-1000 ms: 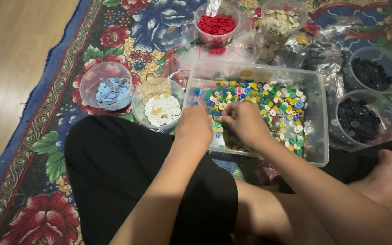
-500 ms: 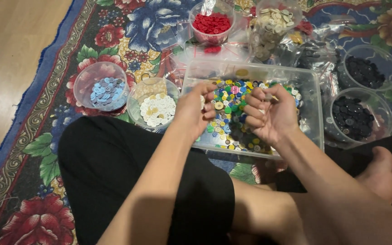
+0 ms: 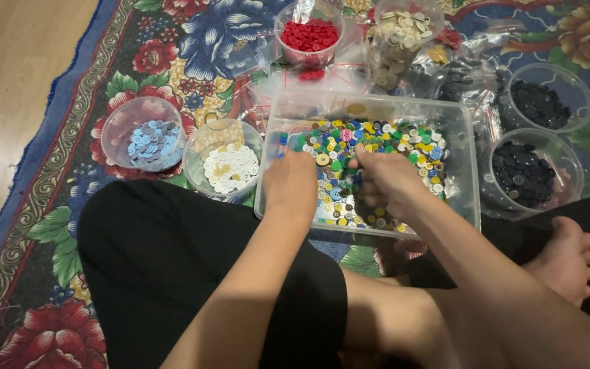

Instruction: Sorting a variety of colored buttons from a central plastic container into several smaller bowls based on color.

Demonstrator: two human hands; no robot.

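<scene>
Many small multicoloured buttons (image 3: pixel 370 147); heaped.

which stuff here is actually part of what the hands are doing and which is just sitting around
In use:
- clear rectangular plastic tub of mixed coloured buttons
- left hand, at the tub's near left wall
- right hand, fingers down among the buttons

Lying about:
- round clear cups of pale blue, white, red and black buttons
- floral rug

floor: wood (image 3: pixel 8 82) | covering: floral rug (image 3: pixel 172 41) | light: dim
</scene>
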